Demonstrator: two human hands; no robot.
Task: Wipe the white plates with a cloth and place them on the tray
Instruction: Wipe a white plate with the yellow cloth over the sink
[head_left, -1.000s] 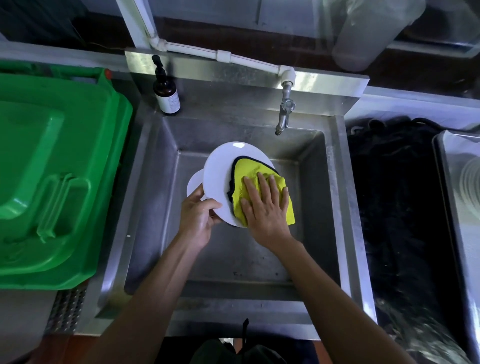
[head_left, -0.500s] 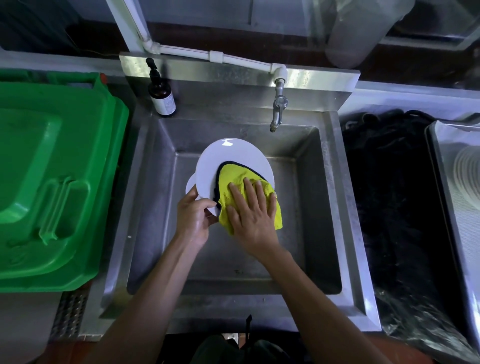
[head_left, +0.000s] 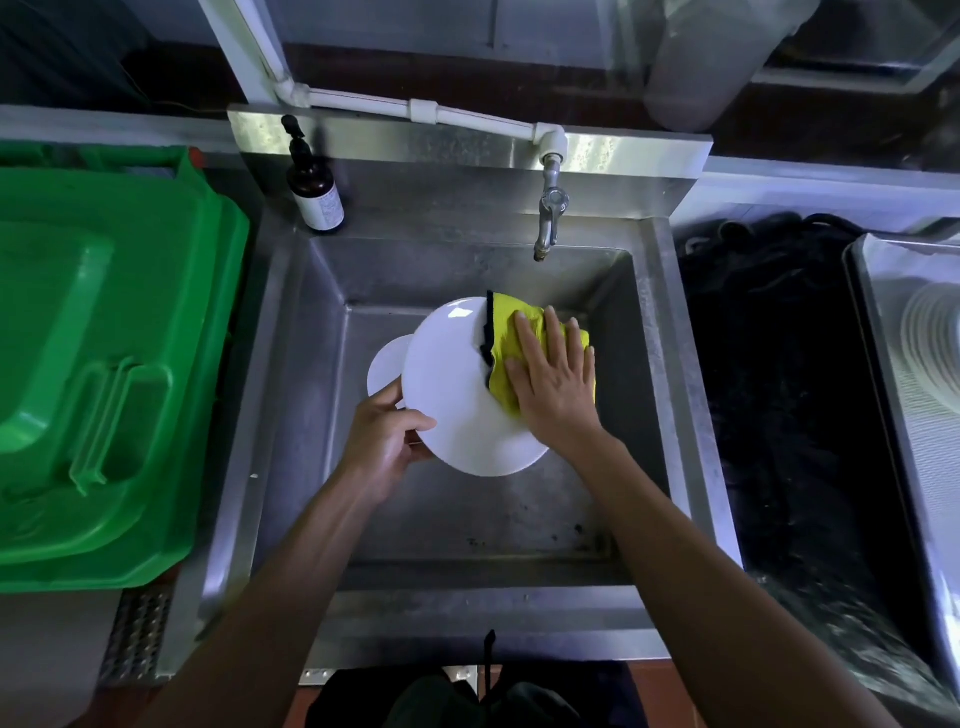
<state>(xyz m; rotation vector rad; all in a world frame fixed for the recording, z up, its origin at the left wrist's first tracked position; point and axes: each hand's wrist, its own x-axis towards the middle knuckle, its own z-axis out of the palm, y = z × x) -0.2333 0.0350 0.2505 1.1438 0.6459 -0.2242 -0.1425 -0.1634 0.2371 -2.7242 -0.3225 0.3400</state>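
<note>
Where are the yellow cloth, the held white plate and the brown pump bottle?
yellow cloth (head_left: 506, 332): head view, bare fabric beside the fingers.
white plate (head_left: 452, 379): head view, centre of its face.
brown pump bottle (head_left: 315, 192): head view, its body.

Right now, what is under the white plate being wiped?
A second white plate peeks out at the left of the wiped plate; the left hand grips both. The rest of it, and anything beneath, is covered.

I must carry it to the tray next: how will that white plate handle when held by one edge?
The plate is probably stiff and breakable. Its glossy face may be slippery. The left hand pinches only its rim above the sink, so it might tip.
</note>
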